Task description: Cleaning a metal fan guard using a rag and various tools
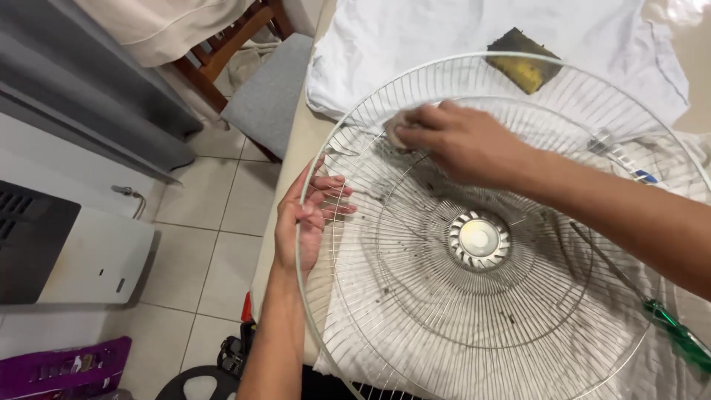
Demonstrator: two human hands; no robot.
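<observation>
Fan grille (489, 296): a round white wire guard with dusty wires; it lies dished side up on the bench (292, 159), under and between both hands; its rim is tilted a little toward the camera
Grille hub (479, 238): a shiny round metal centre with slots around it; below and to the right of the right hand's fingers
Wad (400, 132): a small pale wad, cloth or tissue, I cannot tell which; pressed on the grille's upper-left wires under the fingertips of the right hand
Right hand (463, 144): reaches in from the right across the grille; fingers (422, 135) drawn together and pinched on the wad
Left hand (305, 218): at the grille's left rim; fingers (335, 196) curled over the rim wire and clamped on it, tips poking through to the inside
White cloth (444, 37): spread on the bench beneath and beyond the grille, above the right hand's fingers
Sponge (524, 63): yellow with a dark top; on the cloth, beyond the grille's far rim, up and right of the right hand
Screwdriver (678, 337): green clear handle, long shaft; lies well to the right of both hands, under the right forearm
Chair (270, 89): grey seat pad, wooden frame; beyond the left hand, beside the bench
</observation>
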